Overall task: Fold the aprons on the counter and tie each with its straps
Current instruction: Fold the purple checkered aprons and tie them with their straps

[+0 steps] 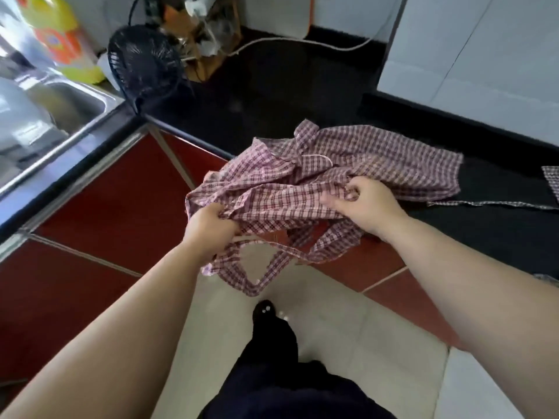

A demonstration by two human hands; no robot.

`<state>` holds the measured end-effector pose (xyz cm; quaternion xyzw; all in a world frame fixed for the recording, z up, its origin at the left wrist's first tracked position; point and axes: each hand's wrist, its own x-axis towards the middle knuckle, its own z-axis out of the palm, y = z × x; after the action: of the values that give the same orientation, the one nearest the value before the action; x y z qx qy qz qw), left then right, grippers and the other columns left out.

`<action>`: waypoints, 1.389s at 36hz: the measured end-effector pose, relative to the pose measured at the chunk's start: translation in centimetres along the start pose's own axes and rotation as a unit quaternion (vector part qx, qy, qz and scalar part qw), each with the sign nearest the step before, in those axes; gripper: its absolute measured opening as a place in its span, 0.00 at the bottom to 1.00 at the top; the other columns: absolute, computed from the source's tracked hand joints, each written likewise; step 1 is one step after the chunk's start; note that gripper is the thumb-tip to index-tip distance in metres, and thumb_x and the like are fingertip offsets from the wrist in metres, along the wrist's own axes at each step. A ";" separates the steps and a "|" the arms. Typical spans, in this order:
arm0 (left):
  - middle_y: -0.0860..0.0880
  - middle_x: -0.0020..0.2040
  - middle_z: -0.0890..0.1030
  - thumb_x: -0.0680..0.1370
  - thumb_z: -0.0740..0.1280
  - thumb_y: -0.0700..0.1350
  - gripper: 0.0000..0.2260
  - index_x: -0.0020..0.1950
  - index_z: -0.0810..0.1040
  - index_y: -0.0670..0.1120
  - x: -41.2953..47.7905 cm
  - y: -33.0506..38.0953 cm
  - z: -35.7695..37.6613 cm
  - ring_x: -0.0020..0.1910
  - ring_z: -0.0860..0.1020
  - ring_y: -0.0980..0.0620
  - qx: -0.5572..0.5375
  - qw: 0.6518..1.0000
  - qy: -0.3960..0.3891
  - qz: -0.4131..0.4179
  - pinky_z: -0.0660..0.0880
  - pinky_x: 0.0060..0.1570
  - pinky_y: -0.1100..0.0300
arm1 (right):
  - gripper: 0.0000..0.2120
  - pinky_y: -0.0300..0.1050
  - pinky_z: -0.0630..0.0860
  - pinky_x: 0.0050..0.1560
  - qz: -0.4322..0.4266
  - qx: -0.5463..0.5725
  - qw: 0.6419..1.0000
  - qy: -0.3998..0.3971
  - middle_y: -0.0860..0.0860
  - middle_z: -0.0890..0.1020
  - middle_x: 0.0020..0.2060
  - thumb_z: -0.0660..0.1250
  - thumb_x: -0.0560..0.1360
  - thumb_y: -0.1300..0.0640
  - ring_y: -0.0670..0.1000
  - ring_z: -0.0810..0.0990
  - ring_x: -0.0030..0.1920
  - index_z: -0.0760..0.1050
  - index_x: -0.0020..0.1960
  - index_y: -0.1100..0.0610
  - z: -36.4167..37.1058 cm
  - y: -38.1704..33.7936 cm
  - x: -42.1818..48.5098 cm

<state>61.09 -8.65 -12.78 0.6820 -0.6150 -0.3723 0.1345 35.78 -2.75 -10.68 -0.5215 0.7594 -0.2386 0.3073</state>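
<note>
A red-and-white checked apron (378, 158) lies crumpled on the black counter (272, 95), its near part bunched over the front edge. My left hand (211, 231) grips the bunched cloth at the lower left. My right hand (363, 201) pinches a fold of the same apron further right. A looped strap (257, 279) hangs down below the counter edge between my arms. A second checked apron's corner (552, 179) and its thin strap (490, 203) lie at the right edge of the counter.
A black table fan (145, 62) stands at the counter's back left, beside a steel sink (69, 107) with dishes. A white cable (302, 40) runs along the back wall. Red cabinet doors (121, 207) sit below. My dark-trousered leg and foot (269, 328) stand on pale floor tiles.
</note>
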 end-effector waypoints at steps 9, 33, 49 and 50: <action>0.48 0.32 0.76 0.73 0.66 0.44 0.07 0.39 0.76 0.42 -4.7 -7.4 -3.4 0.32 0.73 0.49 0.023 0.992 0.090 -0.088 0.67 0.30 0.61 | 0.13 0.47 0.75 0.50 -0.059 -0.071 0.983 -0.158 0.52 0.81 0.45 0.74 0.70 0.50 0.52 0.79 0.48 0.78 0.48 0.57 5.6 -3.7 -4.0; 0.51 0.36 0.81 0.77 0.60 0.38 0.11 0.47 0.81 0.50 -8.7 -22.3 -16.9 0.35 0.78 0.51 -0.088 0.994 0.066 -0.031 0.73 0.35 0.59 | 0.26 0.51 0.70 0.62 -0.010 -0.147 0.989 0.018 0.57 0.70 0.66 0.65 0.72 0.58 0.60 0.71 0.64 0.67 0.70 0.50 20.5 -15.7 -10.9; 0.56 0.33 0.73 0.71 0.65 0.43 0.05 0.37 0.73 0.51 -10.2 -19.2 -12.4 0.41 0.75 0.46 0.189 0.977 -0.035 0.087 0.69 0.39 0.58 | 0.13 0.41 0.68 0.49 -0.171 -0.001 0.979 -0.114 0.46 0.79 0.46 0.57 0.77 0.65 0.48 0.76 0.50 0.78 0.53 0.55 20.6 -17.2 -15.2; 0.54 0.34 0.75 0.72 0.65 0.42 0.03 0.40 0.75 0.50 -10.1 -19.4 -11.9 0.43 0.76 0.45 0.188 0.979 -0.022 0.073 0.69 0.39 0.58 | 0.13 0.41 0.67 0.48 -0.163 0.003 0.982 -0.100 0.46 0.78 0.46 0.56 0.77 0.65 0.48 0.75 0.50 0.77 0.53 0.54 19.9 -16.5 -15.2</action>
<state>83.77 1.61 -13.64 0.6400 -0.7248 -0.2543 0.0170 64.76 5.06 -9.97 -0.6587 0.6288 -0.2344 0.3403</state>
